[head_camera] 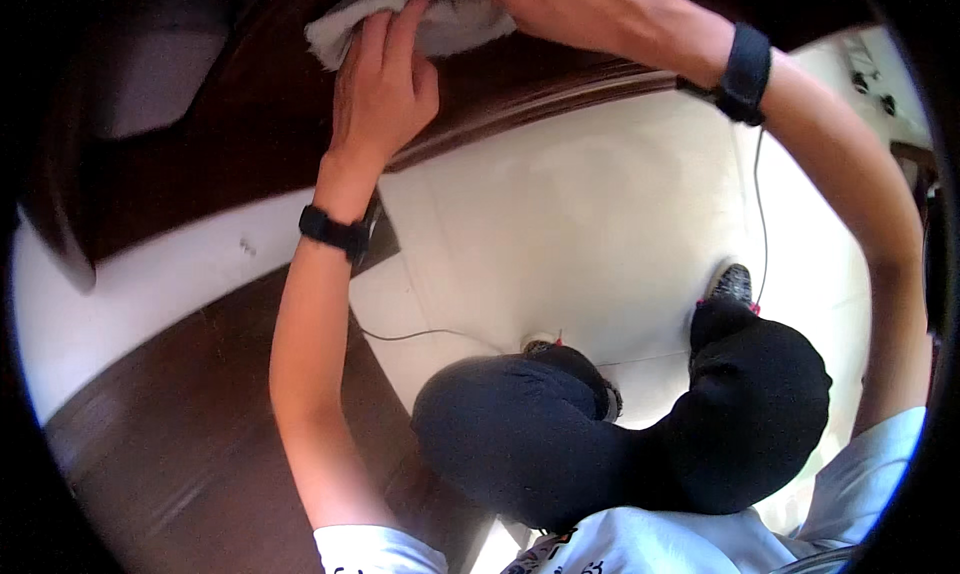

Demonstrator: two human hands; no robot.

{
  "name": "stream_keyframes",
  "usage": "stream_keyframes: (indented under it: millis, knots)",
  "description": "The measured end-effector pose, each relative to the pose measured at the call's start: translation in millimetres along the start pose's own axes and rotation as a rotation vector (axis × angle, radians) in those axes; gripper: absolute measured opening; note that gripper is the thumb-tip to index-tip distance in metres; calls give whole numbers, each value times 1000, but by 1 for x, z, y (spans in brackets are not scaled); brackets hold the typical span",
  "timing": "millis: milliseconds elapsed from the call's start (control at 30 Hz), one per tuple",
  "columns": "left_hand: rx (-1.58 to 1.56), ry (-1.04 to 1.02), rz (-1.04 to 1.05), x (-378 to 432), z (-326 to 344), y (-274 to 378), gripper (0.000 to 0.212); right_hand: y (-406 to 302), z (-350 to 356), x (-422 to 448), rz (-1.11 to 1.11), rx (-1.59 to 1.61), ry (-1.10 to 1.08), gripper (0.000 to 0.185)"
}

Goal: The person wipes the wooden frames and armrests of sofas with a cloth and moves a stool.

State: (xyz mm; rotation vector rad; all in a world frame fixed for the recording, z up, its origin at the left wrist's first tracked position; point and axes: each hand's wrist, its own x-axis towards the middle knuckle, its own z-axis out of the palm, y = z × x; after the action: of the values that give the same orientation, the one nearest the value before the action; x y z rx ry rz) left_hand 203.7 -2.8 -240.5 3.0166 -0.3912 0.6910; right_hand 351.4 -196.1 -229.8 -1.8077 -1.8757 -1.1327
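A fluffy white cloth [469,26] lies against dark brown polished wooden furniture [247,146] at the top of the view. My left hand [386,86] has its fingers over the cloth's left part, gripping it, while the thumb stays off to the side. At the cloth's right end is my right hand [525,0], blurred and partly cut off by the upper edge. Its fingertips are hidden, so their grip does not show. Both wrists wear black bands.
A moulded edge [540,109] runs along the furniture. A dark brown wooden surface [202,424] spreads at lower left. Thin cables [762,221] trail down by my feet over the pale tiled floor [570,221]. My bent legs [525,424] are below.
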Motion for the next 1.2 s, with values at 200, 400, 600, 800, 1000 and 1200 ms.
stream_keyframes:
  millis: [200, 400, 600, 800, 1000, 1200]
  knots:
    - [-105, 137, 287, 41, -42, 68, 55, 20, -91, -39, 83, -101, 63, 27]
    - [-445, -139, 319, 56, -150, 144, 44, -48, -228, -64, 211, -137, 154, 29]
    - [115, 356, 289, 107, -220, 145, 48, 19, -300, 32, 573, -139, 209, 33]
    - [19, 173, 66, 171, -199, 115, 50, 98, -248, 42, 645, -44, -28, 24]
    - [-10, -80, 12, 173, -209, 113, 54, 125, -241, 42, 591, 244, -232, 45]
    - [-71, -238, 36, 214, -208, 126, 62, 153, -243, 31, 641, 57, -41, 41]
